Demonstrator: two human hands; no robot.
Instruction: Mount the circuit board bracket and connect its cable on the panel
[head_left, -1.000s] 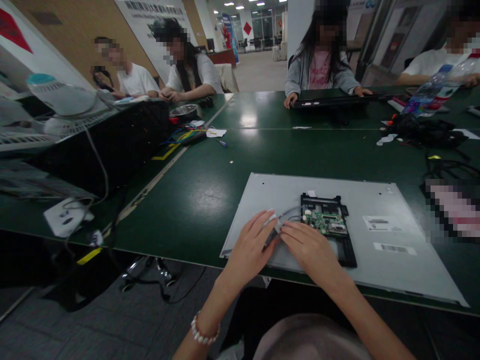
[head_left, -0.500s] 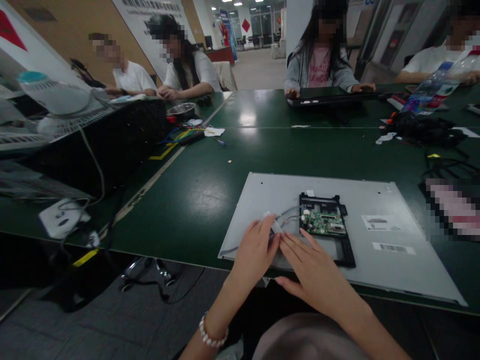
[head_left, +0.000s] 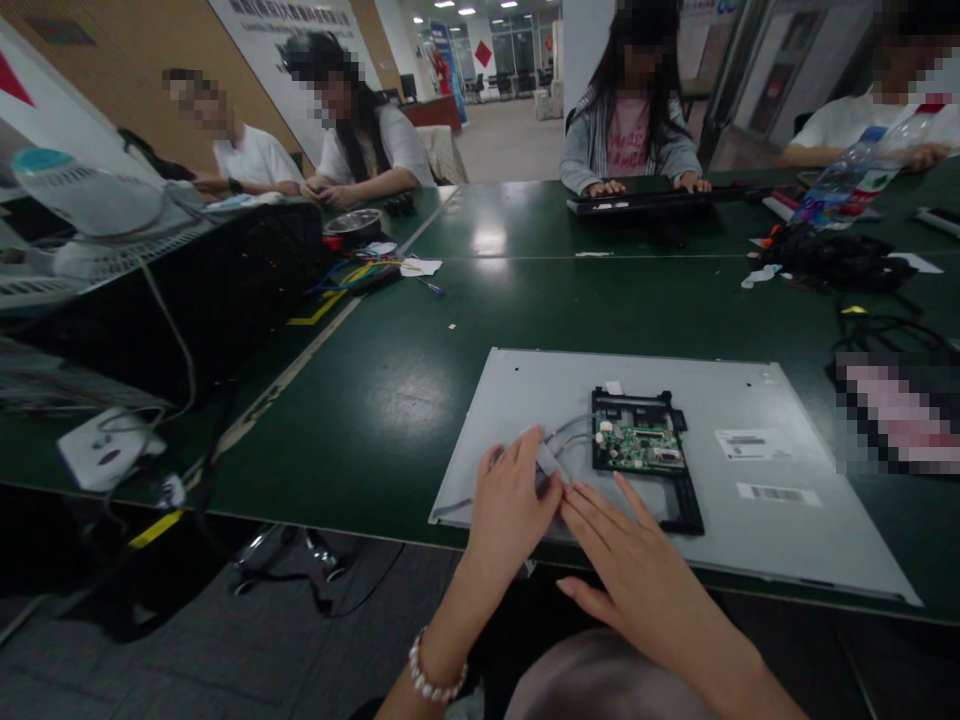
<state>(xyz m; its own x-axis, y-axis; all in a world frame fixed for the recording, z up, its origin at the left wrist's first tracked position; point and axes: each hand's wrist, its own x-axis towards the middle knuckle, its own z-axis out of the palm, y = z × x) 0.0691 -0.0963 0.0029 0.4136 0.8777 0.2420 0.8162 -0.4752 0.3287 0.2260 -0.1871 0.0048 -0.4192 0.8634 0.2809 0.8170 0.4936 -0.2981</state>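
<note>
A grey metal panel point(head_left: 757, 520) lies flat at the table's near edge. On it sits a black plastic frame point(head_left: 691, 505) holding a green circuit board point(head_left: 637, 446), with thin grey cables point(head_left: 576, 428) running left from it. My left hand point(head_left: 514, 495) is closed around a pale strip point(head_left: 550, 462) by the cables, thumb and fingers bent together. Beside it my right hand point(head_left: 626, 545) rests with fingers stretched out, the tips touching the panel near the strip, the thumb apart. Two white labels point(head_left: 752, 444) are on the panel's right part.
The green table point(head_left: 390, 370) carries a black case point(head_left: 247, 290) at left, coloured wires point(head_left: 360, 272), and a black cable bundle point(head_left: 832, 255) at right. A pink item point(head_left: 900, 410) lies right of the panel. Several people sit across, one with hands on a black flat device point(head_left: 645, 203).
The view has shifted slightly. Both hands stay at the strip, with the left hand's fingers bent a little more. The person opposite has moved their hands inward on the black device.
</note>
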